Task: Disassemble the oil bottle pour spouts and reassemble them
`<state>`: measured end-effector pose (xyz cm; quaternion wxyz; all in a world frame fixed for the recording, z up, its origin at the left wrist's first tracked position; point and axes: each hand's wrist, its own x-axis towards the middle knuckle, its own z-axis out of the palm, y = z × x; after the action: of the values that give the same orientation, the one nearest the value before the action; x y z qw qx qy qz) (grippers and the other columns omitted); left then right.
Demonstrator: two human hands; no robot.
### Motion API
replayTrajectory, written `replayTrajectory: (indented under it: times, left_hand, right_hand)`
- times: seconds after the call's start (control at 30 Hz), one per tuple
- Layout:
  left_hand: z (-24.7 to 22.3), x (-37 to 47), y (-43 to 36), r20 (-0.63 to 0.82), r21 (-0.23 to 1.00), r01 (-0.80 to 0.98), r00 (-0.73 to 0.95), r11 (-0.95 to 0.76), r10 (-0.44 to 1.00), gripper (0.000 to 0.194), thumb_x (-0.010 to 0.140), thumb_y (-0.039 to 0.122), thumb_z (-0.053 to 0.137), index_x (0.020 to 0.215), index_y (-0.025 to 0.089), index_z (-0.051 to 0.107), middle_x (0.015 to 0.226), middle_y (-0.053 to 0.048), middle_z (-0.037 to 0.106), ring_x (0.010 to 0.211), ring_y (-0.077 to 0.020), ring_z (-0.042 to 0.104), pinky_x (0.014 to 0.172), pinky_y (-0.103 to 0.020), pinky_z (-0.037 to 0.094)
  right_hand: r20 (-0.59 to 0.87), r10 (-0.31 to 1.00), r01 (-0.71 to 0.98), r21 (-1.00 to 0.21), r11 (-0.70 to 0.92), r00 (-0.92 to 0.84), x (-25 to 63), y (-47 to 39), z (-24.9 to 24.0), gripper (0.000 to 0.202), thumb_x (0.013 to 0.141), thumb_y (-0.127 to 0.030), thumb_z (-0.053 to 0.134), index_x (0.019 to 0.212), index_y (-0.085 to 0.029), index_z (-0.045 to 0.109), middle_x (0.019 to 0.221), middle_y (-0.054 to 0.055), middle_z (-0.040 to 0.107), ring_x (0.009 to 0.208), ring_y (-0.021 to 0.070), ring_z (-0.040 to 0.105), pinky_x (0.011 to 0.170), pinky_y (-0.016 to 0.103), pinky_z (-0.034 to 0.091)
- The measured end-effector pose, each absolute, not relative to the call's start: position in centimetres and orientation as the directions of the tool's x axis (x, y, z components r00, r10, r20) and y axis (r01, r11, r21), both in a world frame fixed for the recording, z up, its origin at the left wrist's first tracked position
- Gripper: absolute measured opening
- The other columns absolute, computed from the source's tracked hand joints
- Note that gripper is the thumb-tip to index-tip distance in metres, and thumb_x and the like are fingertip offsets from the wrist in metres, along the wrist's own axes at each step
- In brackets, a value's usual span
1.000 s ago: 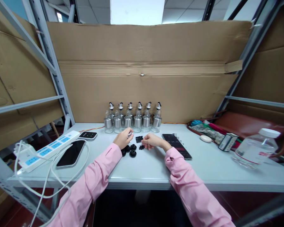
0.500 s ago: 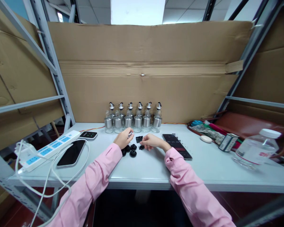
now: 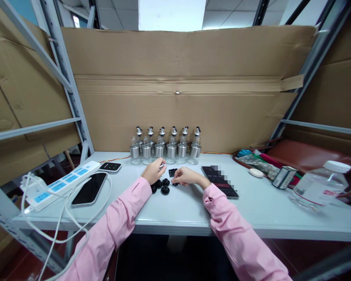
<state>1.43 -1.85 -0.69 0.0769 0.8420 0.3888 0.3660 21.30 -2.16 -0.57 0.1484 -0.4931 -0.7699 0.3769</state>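
Observation:
My left hand (image 3: 151, 172) is closed around a small silvery piece (image 3: 162, 166), perhaps a metal spout; only its end shows between the fingers. Just below that hand lie several round black stoppers (image 3: 165, 190). My right hand (image 3: 187, 176) reaches in from the right, its fingertips pinched together over small black pieces (image 3: 175, 184) on the table. What the pinch holds, if anything, is too small to make out. Close by its fingertips lies a group of small black parts (image 3: 172, 172). Behind both hands stand glass bottles with metal bands (image 3: 171, 150) in a row.
More bottles with silver spouts (image 3: 185, 130) stand behind the front row. A dark phone (image 3: 220, 182) lies right of my hands. At left are another phone (image 3: 89, 189), a power strip (image 3: 66, 183) and loose white cables. A plastic water bottle (image 3: 320, 185) stands at far right.
My right hand's fingertips have shifted slightly left, coming down over the small black pieces. The left hand stays in place with the silvery piece.

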Motion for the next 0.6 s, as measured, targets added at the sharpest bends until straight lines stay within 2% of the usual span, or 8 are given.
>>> replayTrajectory:
  times: [0.23,0.4,0.5,0.6]
  left_hand:
    - [-0.6,1.4,-1.9,0.553,0.423,0.596,0.426,-0.682,0.716,0.013,0.086,0.029,0.042,0.092,0.019,0.049,0.082,-0.001,0.057,0.069,-0.0137,0.053,0.066,-0.025,0.041]
    - [-0.6,1.4,-2.0,0.548,0.424,0.602,0.424,-0.677,0.721,0.013,0.086,0.029,0.043,0.093,0.019,0.049,0.081,-0.001,0.057,0.069,-0.0137,0.053,0.067,-0.026,0.041]
    - [-0.7,1.3,-1.9,0.552,0.423,0.597,0.427,-0.682,0.716,0.014,0.086,0.030,0.043,0.093,0.019,0.049,0.081,-0.001,0.057,0.071,-0.0141,0.054,0.068,-0.026,0.042]
    - [-0.8,1.4,-1.8,0.548,0.422,0.600,0.429,-0.680,0.718,0.013,0.086,0.029,0.043,0.092,0.019,0.048,0.081,-0.001,0.056,0.069,-0.0138,0.053,0.067,-0.026,0.042]
  right_hand:
    - [-0.150,0.874,0.649,-0.729,0.217,-0.461,21.5,-2.3,-0.4,0.035,0.065,-0.048,0.066,0.065,-0.016,0.053,0.047,-0.005,0.051,0.035,0.0045,0.041,0.037,0.018,0.028]
    - [-0.094,0.885,0.642,-0.723,0.254,-0.456,21.2,-2.3,-0.3,0.028,0.070,-0.041,0.060,0.063,-0.015,0.052,0.047,-0.004,0.050,0.035,0.0047,0.040,0.039,0.019,0.029]
    - [0.079,0.932,0.600,-0.746,0.290,-0.353,20.8,-2.7,0.9,0.025,0.071,-0.037,0.059,0.062,-0.016,0.050,0.046,-0.006,0.046,0.037,0.0048,0.038,0.042,0.019,0.030]
    - [0.358,0.929,0.499,-0.792,0.353,-0.088,21.4,-4.4,4.3,0.022,0.072,-0.030,0.057,0.059,-0.017,0.046,0.047,-0.006,0.043,0.043,0.0059,0.039,0.045,0.020,0.032]
